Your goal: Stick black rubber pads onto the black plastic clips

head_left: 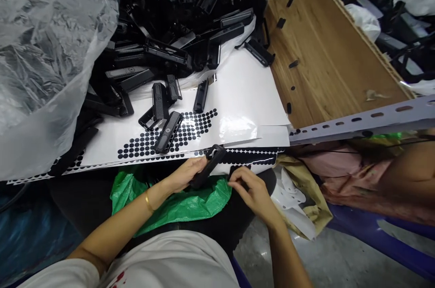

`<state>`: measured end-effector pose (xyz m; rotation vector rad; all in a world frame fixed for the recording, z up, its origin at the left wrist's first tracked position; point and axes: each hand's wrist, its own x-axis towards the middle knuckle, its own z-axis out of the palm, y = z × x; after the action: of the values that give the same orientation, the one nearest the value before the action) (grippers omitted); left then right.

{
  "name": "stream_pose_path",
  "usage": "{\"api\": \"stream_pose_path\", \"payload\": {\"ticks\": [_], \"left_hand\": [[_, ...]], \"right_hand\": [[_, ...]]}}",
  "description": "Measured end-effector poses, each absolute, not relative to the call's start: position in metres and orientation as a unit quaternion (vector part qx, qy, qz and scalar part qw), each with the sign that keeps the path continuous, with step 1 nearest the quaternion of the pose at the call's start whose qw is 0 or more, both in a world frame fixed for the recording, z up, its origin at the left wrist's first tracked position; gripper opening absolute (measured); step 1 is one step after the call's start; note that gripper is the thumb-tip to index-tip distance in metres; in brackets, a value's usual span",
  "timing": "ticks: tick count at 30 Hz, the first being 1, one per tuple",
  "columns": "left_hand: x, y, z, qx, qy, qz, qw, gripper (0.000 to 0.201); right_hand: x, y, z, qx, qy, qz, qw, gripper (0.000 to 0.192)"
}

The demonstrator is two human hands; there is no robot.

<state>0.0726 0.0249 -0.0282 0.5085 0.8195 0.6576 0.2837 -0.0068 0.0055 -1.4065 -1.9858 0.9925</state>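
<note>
Black plastic part (208,166) is gripped in the left hand (185,174) above the green bag (176,202) on the lap, tilted toward the sticker sheet (204,111). Right hand (249,186) is pinched shut on something small and dark, likely a dot; cannot be told for sure. Part is best kept steady and the dot pressed flat. Clear plastic sheeting (47,52), pile of black parts (176,16), wooden board (322,52) and slotted metal rail (367,120) are seen around.

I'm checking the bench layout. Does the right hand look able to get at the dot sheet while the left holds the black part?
Probably yes: the right hand sits beside the dot sheet edge, with nothing between them.
</note>
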Motion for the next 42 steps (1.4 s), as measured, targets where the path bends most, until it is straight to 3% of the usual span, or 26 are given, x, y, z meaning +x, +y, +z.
{"api": "stream_pose_path", "payload": {"ticks": [3, 8, 12, 22, 42], "left_hand": [[0.051, 0.021, -0.016, 0.258, 0.391, 0.338, 0.816, 0.040], [0.037, 0.025, 0.004, 0.208, 0.385, 0.385, 0.812, 0.038], [0.035, 0.030, 0.006, 0.201, 0.404, 0.407, 0.794, 0.049], [0.028, 0.029, 0.009, 0.207, 0.426, 0.397, 0.786, 0.046], [0.034, 0.032, 0.016, 0.233, 0.461, 0.421, 0.746, 0.049]], "right_hand": [[0.279, -0.003, 0.023, -0.504, -0.687, 0.482, 0.204, 0.016], [0.234, 0.025, 0.028, -0.545, -0.503, 0.587, 0.325, 0.025], [0.201, 0.049, 0.028, -0.532, -0.465, 0.622, 0.338, 0.025], [0.178, 0.061, 0.037, -0.560, -0.500, 0.575, 0.326, 0.016], [0.171, 0.063, 0.028, -0.583, -0.555, 0.496, 0.325, 0.016]]}}
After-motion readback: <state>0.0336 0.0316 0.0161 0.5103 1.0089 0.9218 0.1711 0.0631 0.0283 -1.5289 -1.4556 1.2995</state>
